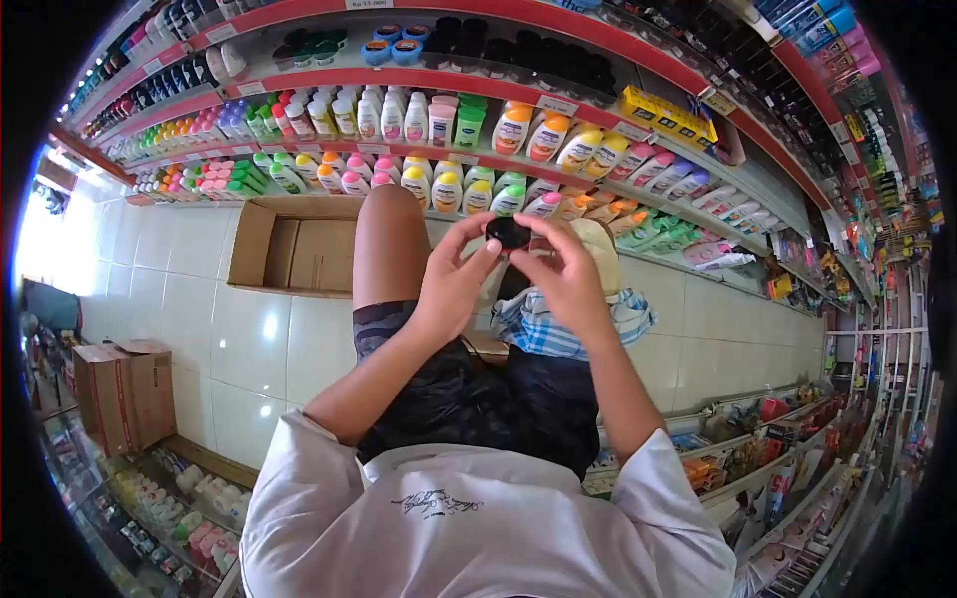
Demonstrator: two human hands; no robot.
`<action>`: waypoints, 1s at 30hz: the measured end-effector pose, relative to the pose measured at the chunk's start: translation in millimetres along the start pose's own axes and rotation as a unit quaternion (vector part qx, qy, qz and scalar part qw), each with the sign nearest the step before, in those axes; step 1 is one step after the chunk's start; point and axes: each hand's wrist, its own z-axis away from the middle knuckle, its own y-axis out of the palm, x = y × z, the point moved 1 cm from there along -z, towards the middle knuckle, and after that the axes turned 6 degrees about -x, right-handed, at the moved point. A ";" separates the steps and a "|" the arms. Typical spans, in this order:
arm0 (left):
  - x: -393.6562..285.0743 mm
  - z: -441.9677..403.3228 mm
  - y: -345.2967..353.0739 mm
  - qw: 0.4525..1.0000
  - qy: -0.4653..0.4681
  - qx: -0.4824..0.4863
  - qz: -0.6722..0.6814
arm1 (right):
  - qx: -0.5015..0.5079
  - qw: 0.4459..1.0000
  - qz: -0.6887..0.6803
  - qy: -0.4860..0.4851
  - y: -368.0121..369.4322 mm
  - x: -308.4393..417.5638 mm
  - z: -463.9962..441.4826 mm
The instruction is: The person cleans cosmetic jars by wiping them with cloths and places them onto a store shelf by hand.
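Both my hands meet in front of the shelves, around a small round black container [508, 233]. The fingers of my left hand [457, 277] press on its left side, with the thumb at the near edge. From the right, my right hand [564, 271] grips the same container between thumb and fingers. A blue and white checked cloth [543, 327] lies below my right hand. Just beyond the container stand bottles on the lowest shelf, among them a green and white one [509, 195].
An open cardboard box [299, 246] rests on the tiled floor [239, 329] left of my leg. Another closed carton [125, 397] stands farther left. Shelves of bottles [588, 149] curve across the front and right. A yellow box [668, 118] sits on an upper shelf.
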 end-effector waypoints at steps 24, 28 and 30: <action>-82.2 -306.8 31.9 0.790 0.334 -0.050 -0.511 | -0.196 0.963 0.121 -0.140 -5.1 -50.8 -298.3; -89.2 -368.0 24.5 0.699 0.359 0.026 -0.618 | -0.185 0.944 0.191 -0.198 -12.0 -63.0 -338.8; -81.5 -406.7 14.9 0.605 0.465 0.019 -0.647 | -0.181 0.932 0.220 -0.223 -10.9 -62.9 -350.4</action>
